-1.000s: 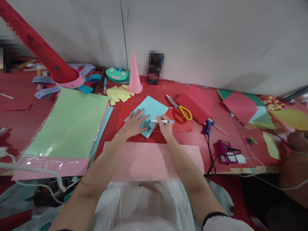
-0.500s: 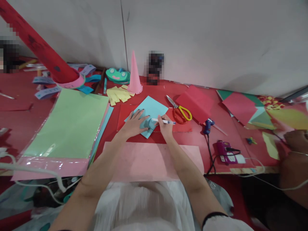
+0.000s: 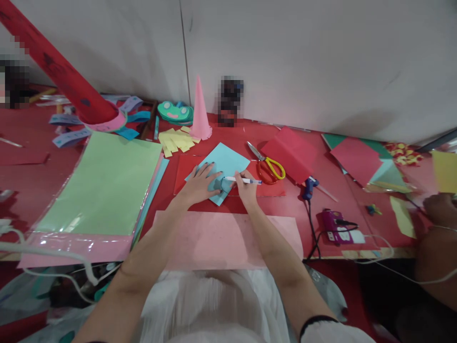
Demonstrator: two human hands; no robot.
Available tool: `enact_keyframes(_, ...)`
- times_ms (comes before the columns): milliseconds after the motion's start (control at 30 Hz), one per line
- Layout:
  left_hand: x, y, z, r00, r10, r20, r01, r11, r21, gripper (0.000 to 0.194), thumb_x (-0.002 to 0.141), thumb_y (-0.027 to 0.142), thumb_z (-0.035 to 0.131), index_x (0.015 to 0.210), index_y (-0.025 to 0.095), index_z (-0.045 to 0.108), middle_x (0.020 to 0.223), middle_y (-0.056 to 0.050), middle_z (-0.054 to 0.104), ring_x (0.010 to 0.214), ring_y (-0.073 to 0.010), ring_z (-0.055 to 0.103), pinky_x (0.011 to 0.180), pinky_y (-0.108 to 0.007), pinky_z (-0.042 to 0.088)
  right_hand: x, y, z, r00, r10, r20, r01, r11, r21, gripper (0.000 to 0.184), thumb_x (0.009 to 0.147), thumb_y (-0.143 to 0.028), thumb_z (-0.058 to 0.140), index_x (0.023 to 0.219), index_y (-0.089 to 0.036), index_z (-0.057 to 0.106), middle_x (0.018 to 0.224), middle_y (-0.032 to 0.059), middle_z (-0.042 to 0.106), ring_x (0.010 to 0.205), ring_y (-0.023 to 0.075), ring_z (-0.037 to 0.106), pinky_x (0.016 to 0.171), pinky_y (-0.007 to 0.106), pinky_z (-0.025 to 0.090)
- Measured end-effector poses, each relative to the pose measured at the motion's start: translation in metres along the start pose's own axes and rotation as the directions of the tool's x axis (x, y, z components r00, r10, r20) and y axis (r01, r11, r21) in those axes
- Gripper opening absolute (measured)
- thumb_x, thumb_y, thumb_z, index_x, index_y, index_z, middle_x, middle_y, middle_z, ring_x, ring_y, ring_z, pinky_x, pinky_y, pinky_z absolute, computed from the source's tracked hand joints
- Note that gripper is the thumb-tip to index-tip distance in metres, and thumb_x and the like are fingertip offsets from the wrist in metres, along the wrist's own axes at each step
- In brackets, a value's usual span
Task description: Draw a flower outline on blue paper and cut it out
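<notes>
A light blue sheet of paper (image 3: 223, 157) lies turned cornerwise on a flat red piece (image 3: 183, 166). My left hand (image 3: 202, 183) rests on its left side, fingers spread. Its thumb and a fingertip are at a small round blue piece with a dark edge (image 3: 225, 184); I cannot tell exactly what that is. In my right hand (image 3: 246, 188) a white pen with a blue end (image 3: 252, 181) is gripped, its tip at the round piece's edge. Scissors with yellow and red handles (image 3: 267, 164) lie just right of the paper, untouched.
Pink paper (image 3: 228, 238) lies before me, bagged green sheets (image 3: 100, 186) to the left. Behind stand a pink cone (image 3: 200, 114) and yellow strips (image 3: 174, 142). Rightward are red paper (image 3: 291, 152), a glue gun (image 3: 309, 188), a purple power adapter (image 3: 333, 224) and another person's hand (image 3: 441, 209).
My hands stay almost in place; the pen has shifted very slightly. At the far right, the yellow paper by the other person's hand has moved right and is raised.
</notes>
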State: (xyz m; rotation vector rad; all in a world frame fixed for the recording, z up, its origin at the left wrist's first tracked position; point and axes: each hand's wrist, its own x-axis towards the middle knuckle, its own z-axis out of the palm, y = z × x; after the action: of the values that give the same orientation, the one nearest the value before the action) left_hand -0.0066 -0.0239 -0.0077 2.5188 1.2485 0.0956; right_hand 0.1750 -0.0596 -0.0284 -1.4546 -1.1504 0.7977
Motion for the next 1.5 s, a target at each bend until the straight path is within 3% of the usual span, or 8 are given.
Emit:
enact_keyframes(267,-0.0002,0.0008,-0.0022,1.000,-0.001,0.012,0.001,1.000,0.027,0.059,0.089,0.047,0.054,0.143,0.026,0.040,0.158,-0.009,0.022,0.147,-0.0292,0.015,0.118,-0.051,0.011,0.0004,0.0000,-0.0016,1.000,0.006,-0.002,-0.006,0.997,0.073,0.037,0.082,-0.053,0.056,0.065,-0.024,0.041,0.047,-0.0049,0.056,0.046,0.0130,0.052,0.056,0.028,0.045)
enact_keyframes(667,0.0008,-0.0014,0.0017,1.000,-0.012,0.011,0.012,1.000,0.003,0.065,0.088,0.047,0.054,0.145,0.024,0.034,0.159,-0.009,0.022,0.147,-0.0278,0.015,0.119,-0.050,0.009,-0.0010,0.0007,-0.0009,0.998,0.016,0.055,-0.016,1.000,0.016,0.035,0.083,-0.047,0.056,0.061,-0.024,0.041,0.049,-0.0039,0.058,0.048,0.0130,0.053,0.058,0.028,0.044)
enact_keyframes(933,0.0015,-0.0020,0.0024,1.000,-0.006,0.002,0.006,1.000,0.023,0.064,0.089,0.049,0.052,0.145,0.021,0.036,0.159,-0.009,0.022,0.147,-0.0279,0.016,0.118,-0.050,0.010,0.0006,-0.0019,0.0001,0.998,-0.004,-0.069,0.001,0.999,-0.044,0.033,0.085,-0.043,0.053,0.061,-0.024,0.040,0.050,-0.0039,0.058,0.052,0.0131,0.054,0.060,0.027,0.044)
enact_keyframes(1200,0.0009,-0.0006,0.0005,0.999,-0.023,0.032,0.022,0.999,0.029,0.066,0.089,0.046,0.054,0.146,0.020,0.033,0.159,-0.010,0.020,0.147,-0.0280,0.013,0.119,-0.049,0.009,-0.0007,0.0023,0.0011,1.000,-0.004,-0.011,0.004,1.000,-0.031,0.032,0.083,-0.043,0.056,0.061,-0.024,0.043,0.052,-0.0027,0.060,0.051,0.0135,0.054,0.058,0.027,0.043)
enact_keyframes(1400,0.0011,-0.0003,0.0008,1.000,-0.012,0.018,0.012,1.000,0.027,0.064,0.090,0.047,0.052,0.146,0.021,0.035,0.159,-0.009,0.022,0.147,-0.0274,0.014,0.119,-0.050,0.011,-0.0002,0.0036,0.0018,0.990,-0.048,-0.130,0.034,0.994,-0.105,0.034,0.085,-0.044,0.051,0.061,-0.024,0.039,0.050,-0.0046,0.057,0.050,0.0121,0.053,0.058,0.026,0.042)
enact_keyframes(1500,0.0009,0.0006,-0.0002,1.000,-0.020,0.020,0.020,0.999,0.031,0.065,0.090,0.046,0.053,0.146,0.020,0.035,0.159,-0.010,0.021,0.147,-0.0280,0.014,0.119,-0.050,0.011,-0.0006,0.0023,0.0015,0.993,-0.032,-0.110,0.025,0.998,-0.065,0.034,0.085,-0.043,0.052,0.061,-0.023,0.040,0.050,-0.0042,0.058,0.051,0.0126,0.054,0.059,0.026,0.043)
